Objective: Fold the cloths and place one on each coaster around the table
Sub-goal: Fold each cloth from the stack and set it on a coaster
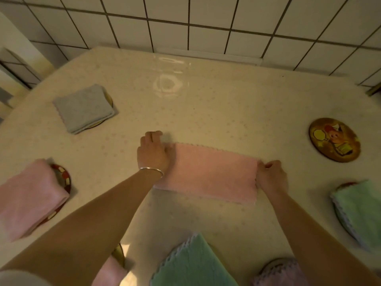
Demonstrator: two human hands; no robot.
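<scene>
A pink cloth (210, 172), folded into a long strip, lies flat in the middle of the table (206, 104). My left hand (152, 153) rests on its left end with fingers curled over the edge. My right hand (271, 176) pinches the right end. A bare round coaster (334, 139) with a cartoon picture sits at the right. A folded grey cloth (84, 108) covers a coaster at the far left. A folded pink cloth (28, 197) lies on a red-rimmed coaster (64, 178) at the left. A green cloth (360, 207) covers a coaster at the right edge.
Another green cloth (191, 263) lies at the near edge, with a lilac cloth (282, 273) on a coaster beside it and a pink cloth (109, 273) under my left forearm. A tiled wall (206, 23) runs behind the table.
</scene>
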